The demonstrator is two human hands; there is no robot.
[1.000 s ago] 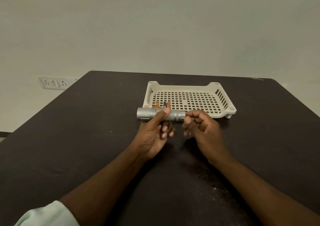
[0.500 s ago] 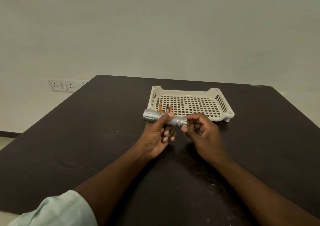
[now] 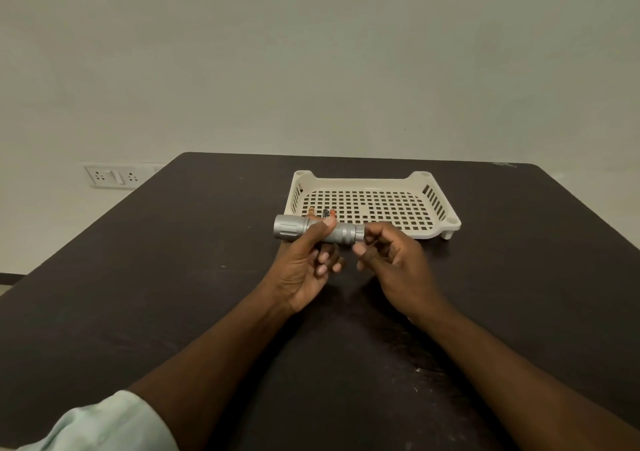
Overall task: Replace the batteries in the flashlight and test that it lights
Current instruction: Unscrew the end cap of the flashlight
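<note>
I see dim, even light; soft shadows under both hands on the dark worktop [image 3: 173, 277]; wide-angle bowing toward nine and three o'clock; focus sharp.

Silver knurled flashlight [image 3: 318, 232]; cream grid-holed tray [image 3: 367, 182]; dark brown table [image 3: 173, 277]; pale mint sleeve [image 3: 104, 426]; grey-white wall [image 3: 311, 52]

The flashlight [image 3: 313, 233] looks like silvery metal with a dull satin sheen, its barrel knurled and rough, its wider left head grooved but smooth. The far tray [image 3: 440, 224] is cream plastic, slightly glossy, its floor a grid of square holes. The table [image 3: 173, 277] is dark and matt (scuffed with pale specks nearer us). The sleeve [image 3: 104, 426] at near left is soft, pale cloth.
</note>
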